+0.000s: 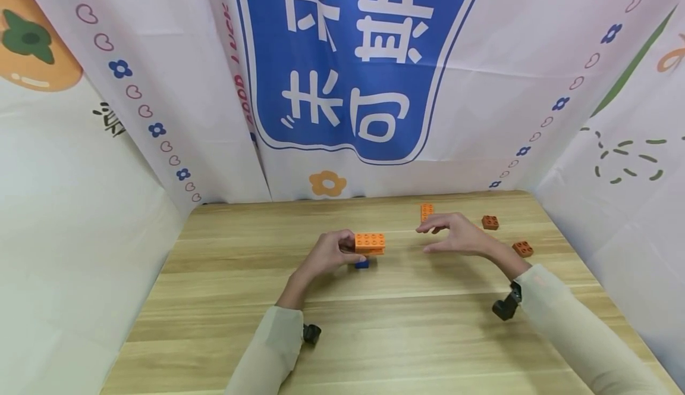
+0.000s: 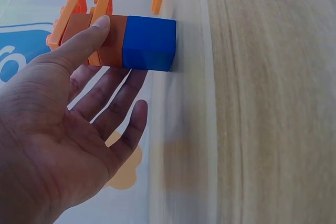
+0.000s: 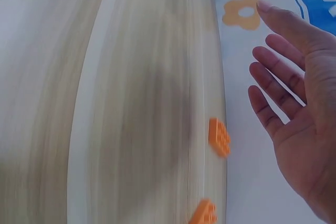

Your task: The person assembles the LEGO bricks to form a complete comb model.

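Observation:
My left hand [image 1: 332, 253] grips a stack of toy building bricks between thumb and fingers. At the bottom of the stack is a blue brick [image 2: 149, 43]. Above it come a brown brick [image 2: 113, 45], a wider orange plate, another brown brick [image 2: 79, 26] and an orange plate [image 1: 370, 240] on top, studs up. The left thumb presses the near side of the stack; the other fingers lie mostly behind it. Right of the stack, my right hand [image 1: 457, 234] hovers over the table with nothing in it, fingers spread and loosely bent in the right wrist view.
A loose orange plate [image 1: 426, 211] lies at the table's back, just beyond the right fingertips. Two loose brown bricks [image 1: 489, 222] lie by the right edge. Printed cloth [image 1: 455, 169] hangs behind the wooden table [image 1: 374, 335] and along both sides.

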{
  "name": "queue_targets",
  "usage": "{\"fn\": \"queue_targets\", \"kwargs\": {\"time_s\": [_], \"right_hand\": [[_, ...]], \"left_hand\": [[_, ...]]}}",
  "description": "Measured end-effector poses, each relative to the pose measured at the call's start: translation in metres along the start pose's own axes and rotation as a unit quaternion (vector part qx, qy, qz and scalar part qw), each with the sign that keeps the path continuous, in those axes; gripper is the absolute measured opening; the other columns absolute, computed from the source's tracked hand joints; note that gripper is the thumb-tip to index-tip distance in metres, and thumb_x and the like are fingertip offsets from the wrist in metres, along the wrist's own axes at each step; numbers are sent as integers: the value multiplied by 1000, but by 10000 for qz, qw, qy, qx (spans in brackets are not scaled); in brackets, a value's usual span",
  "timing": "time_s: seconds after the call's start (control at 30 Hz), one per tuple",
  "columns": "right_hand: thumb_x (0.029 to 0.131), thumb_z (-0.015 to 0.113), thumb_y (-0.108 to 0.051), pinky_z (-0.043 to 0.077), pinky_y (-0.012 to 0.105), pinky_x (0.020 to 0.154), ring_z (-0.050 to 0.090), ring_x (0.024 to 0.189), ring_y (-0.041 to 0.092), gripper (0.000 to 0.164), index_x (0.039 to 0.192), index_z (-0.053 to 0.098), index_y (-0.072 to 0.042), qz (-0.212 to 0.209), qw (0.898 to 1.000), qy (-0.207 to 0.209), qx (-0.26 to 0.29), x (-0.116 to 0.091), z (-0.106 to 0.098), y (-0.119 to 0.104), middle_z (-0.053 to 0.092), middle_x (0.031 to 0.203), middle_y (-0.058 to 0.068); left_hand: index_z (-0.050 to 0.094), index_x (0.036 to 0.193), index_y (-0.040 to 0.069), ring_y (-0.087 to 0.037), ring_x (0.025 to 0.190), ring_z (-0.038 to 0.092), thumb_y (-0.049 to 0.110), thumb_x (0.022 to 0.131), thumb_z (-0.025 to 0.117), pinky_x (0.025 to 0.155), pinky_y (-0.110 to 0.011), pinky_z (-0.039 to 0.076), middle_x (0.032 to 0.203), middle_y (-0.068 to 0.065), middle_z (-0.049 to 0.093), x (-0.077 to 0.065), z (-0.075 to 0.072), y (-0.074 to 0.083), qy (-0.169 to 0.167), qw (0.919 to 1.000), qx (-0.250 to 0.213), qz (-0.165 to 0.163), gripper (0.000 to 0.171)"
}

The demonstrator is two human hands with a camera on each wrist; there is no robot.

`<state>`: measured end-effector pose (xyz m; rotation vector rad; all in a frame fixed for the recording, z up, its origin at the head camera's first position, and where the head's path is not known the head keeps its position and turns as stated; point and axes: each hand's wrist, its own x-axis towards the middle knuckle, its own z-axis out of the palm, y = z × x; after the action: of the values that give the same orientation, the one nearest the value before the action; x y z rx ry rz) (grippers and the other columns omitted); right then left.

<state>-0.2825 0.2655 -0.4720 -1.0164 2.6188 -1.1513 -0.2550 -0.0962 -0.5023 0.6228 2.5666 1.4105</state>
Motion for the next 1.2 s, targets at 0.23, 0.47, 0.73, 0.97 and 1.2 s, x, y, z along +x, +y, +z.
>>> {"fn": "queue_targets", "kwargs": {"time_s": [0.23, 0.47, 0.73, 0.97, 1.2], "right_hand": [[85, 92, -22, 59, 54, 94, 70, 111, 40, 41, 123, 78, -14, 121, 9998, -39, -128, -18, -19, 9, 75, 122, 11], [85, 92, -24, 56, 58, 96, 70, 114, 36, 41, 121, 78, -12, 414, 9982, -35, -432, -37, -37, 23, 75, 122, 12], [84, 93, -24, 54, 59, 99, 68, 117, 33, 45, 124, 78, -9, 799, 9946, 30, -663, -54, -54, 30, 75, 125, 7], [84, 92, -19, 56, 57, 95, 71, 112, 36, 43, 122, 78, -5, 775, 9932, 62, -862, -67, -65, 40, 76, 122, 10], [84, 92, -20, 58, 53, 95, 70, 115, 41, 43, 121, 78, -5, 930, 9893, 26, -1123, -79, -76, 49, 74, 126, 16]], "left_hand": [[73, 104, 8, -15, 94, 72, 14, 87, 89, 87, -34, 61, 105, -3, 78, -2, 0, 1, 18, 10000, 2, -89, 25], [73, 105, 9, -15, 95, 72, 15, 87, 90, 87, -33, 61, 106, -3, 78, -2, 1, 0, 7, 10000, 6, -79, 26], [73, 107, 9, -16, 96, 72, 15, 87, 90, 87, -33, 62, 108, -5, 78, -2, 2, 0, 23, 10000, 47, -72, 27], [73, 107, 8, -16, 96, 72, 16, 87, 90, 87, -33, 61, 108, -4, 78, -1, 1, 0, 8, 10000, 40, -80, 27], [73, 107, 8, -15, 94, 72, 15, 87, 89, 86, -32, 61, 107, -5, 78, -1, 0, 1, 4, 9999, -65, -76, 27]]}}
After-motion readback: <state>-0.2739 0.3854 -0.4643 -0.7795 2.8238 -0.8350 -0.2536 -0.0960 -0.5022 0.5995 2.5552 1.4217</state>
